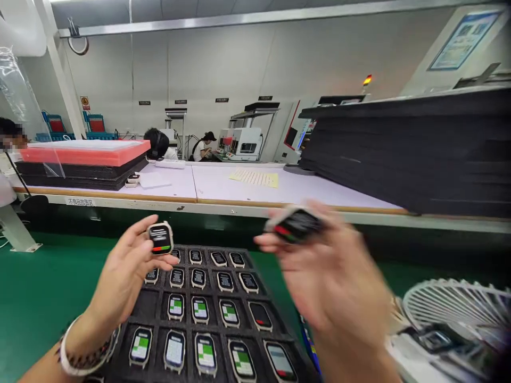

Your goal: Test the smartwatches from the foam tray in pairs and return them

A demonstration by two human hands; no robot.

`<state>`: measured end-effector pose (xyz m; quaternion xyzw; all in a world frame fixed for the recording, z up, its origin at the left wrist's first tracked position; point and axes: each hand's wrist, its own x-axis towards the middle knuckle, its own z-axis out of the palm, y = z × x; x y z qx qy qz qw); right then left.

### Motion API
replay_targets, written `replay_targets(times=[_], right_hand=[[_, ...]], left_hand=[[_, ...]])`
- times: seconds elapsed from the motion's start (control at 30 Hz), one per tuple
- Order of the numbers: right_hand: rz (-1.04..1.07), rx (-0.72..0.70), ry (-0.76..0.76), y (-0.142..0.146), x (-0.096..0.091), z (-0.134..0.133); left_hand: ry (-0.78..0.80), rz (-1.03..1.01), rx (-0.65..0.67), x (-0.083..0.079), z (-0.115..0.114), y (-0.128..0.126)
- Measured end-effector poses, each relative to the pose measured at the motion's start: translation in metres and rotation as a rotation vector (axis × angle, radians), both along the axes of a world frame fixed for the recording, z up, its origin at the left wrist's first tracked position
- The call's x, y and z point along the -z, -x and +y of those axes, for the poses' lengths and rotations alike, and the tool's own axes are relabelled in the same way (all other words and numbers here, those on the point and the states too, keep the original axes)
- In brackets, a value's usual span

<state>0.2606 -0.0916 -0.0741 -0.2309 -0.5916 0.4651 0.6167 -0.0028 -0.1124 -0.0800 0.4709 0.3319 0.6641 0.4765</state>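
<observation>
Between the thumb and fingers of my left hand [125,271] is a smartwatch [160,238] without a strap, its lit screen showing red and green bars at the bottom. My right hand [331,276], smeared by motion, grips another smartwatch [297,225] with a dark screen and a red patch. Both hands are raised above a black foam tray [146,307]. Rows of watches sit in its compartments, such as a watch [206,354] with green and white blocks on its screen. Others show dark screens with text. My left forearm and hand cover part of the tray's left side.
Beyond the tray runs a shelf [215,186] with a yellow sticker sheet [254,178]. Black foam sheets [407,149] are stacked at right, pink foam [85,153] at left. A white fan [455,303] stands at lower right. Co-workers [203,146] sit in the background.
</observation>
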Motion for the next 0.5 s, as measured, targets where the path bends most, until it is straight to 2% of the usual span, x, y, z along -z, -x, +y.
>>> replay_targets(times=[0.07,0.17,0.3,0.5], right_hand=[[0.078,-0.155,0.153,0.016,0.009,0.013],[0.093,-0.391,0.390,0.037,0.027,0.031],[0.064,-0.453,0.395,0.046,0.038,0.037],[0.036,-0.447,0.357,0.044,0.038,0.035]], left_hand=[[0.104,0.051,0.103,0.008,0.014,-0.008],[0.125,0.135,0.149,0.021,0.024,-0.014],[0.086,0.196,0.163,0.028,0.030,-0.015],[0.072,0.227,0.177,0.033,0.034,-0.016]])
